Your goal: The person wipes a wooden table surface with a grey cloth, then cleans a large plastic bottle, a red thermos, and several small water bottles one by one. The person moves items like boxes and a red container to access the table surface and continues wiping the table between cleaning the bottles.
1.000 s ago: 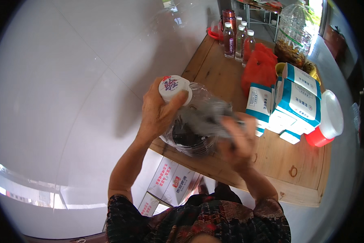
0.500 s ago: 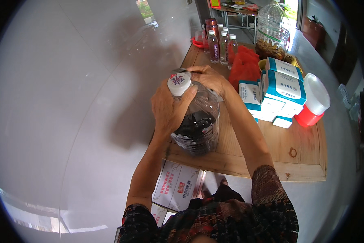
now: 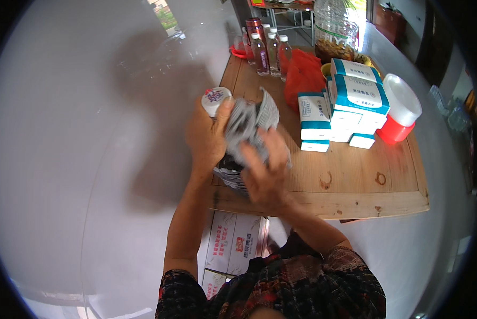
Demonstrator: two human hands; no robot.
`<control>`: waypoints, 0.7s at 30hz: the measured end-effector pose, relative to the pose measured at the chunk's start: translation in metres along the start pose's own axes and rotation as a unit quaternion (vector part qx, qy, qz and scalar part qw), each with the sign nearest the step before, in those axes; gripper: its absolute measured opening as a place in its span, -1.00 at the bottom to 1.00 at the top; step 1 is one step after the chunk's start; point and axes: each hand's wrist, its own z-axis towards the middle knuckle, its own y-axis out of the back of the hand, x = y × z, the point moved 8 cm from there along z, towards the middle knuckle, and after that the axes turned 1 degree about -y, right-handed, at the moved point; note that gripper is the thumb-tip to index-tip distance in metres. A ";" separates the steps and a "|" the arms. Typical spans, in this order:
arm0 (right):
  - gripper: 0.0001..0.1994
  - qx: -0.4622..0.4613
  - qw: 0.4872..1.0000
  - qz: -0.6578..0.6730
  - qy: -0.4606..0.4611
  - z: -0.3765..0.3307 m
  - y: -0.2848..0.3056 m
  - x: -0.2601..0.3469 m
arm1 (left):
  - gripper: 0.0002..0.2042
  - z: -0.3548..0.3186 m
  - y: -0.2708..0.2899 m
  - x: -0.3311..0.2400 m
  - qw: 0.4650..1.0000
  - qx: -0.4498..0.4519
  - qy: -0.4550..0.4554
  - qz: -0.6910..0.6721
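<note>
A large clear plastic jug (image 3: 230, 177) with dark contents stands at the left edge of the wooden table (image 3: 350, 183). My left hand (image 3: 205, 139) is closed round its neck, just under the white screw cap (image 3: 215, 102), thumb on the near right side. A grey striped cloth (image 3: 245, 127) lies against the jug's right side and covers most of it. My right hand (image 3: 266, 173), blurred by motion, presses the cloth onto the jug with bent fingers.
Right of the jug are stacked blue-and-white boxes (image 3: 350, 101), a red plastic bag (image 3: 304, 80) and a white-and-red tub (image 3: 400, 109). Small bottles (image 3: 273, 53) and a big clear jug (image 3: 335, 32) stand farther back. A carton (image 3: 233, 242) sits below the table's near edge.
My right hand has come from behind the jug's neck to its near right side, bringing the grey cloth into full view. The view has shifted slightly; my left hand stays on the neck.
</note>
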 end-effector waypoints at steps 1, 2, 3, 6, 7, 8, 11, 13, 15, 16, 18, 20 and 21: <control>-0.58 -0.013 1.000 -0.011 0.016 -0.014 -0.004 0.006 | -0.48 0.003 -0.004 0.010 1.000 0.009 0.002 -0.015; -0.60 -0.024 0.999 -0.013 0.032 -0.023 -0.007 0.013 | -0.48 0.003 -0.004 0.016 1.000 0.014 0.006 -0.023; -0.61 -0.025 0.999 -0.007 0.025 -0.021 -0.005 0.009 | -0.51 -0.001 -0.007 0.000 0.996 0.024 0.031 -0.080; -0.63 -0.022 0.999 0.037 -0.010 0.009 -0.001 -0.010 | -0.63 -0.004 -0.006 -0.016 0.996 0.066 0.035 -0.042; -0.63 -0.016 0.998 0.057 -0.035 0.020 -0.004 -0.023 | -0.62 -0.001 -0.005 -0.012 0.998 0.056 -0.033 -0.012; -0.63 -0.010 0.995 0.083 -0.060 0.030 -0.009 -0.036 | -0.61 0.001 0.000 -0.008 0.994 0.039 -0.100 0.022; -0.60 0.013 0.891 0.332 -0.310 0.028 -0.046 -0.127 | -0.56 0.003 -0.009 -0.011 0.999 0.040 0.011 0.031; -0.53 0.044 0.791 0.422 -0.440 -0.008 -0.083 -0.170 | -0.57 0.005 -0.012 -0.007 0.999 0.037 -0.006 -0.018; -0.48 0.073 0.750 0.353 -0.555 -0.067 -0.113 -0.211 | -0.58 0.006 -0.018 -0.006 0.997 0.045 -0.014 -0.054; -0.48 0.063 0.762 0.333 -0.551 -0.090 -0.117 -0.226 | -0.59 0.008 -0.022 -0.007 0.997 0.052 -0.014 -0.064; -0.47 0.049 0.784 0.298 -0.542 -0.136 -0.119 -0.230 | -0.60 0.011 -0.021 -0.005 0.995 0.065 -0.010 -0.080; -0.46 0.033 0.790 0.296 -0.536 -0.151 -0.103 -0.195 | -0.62 0.013 -0.014 0.005 0.992 0.074 -0.001 -0.101; -0.46 0.022 0.795 0.293 -0.531 -0.154 -0.091 -0.179 | -0.61 0.013 -0.012 0.006 0.994 0.075 0.005 -0.085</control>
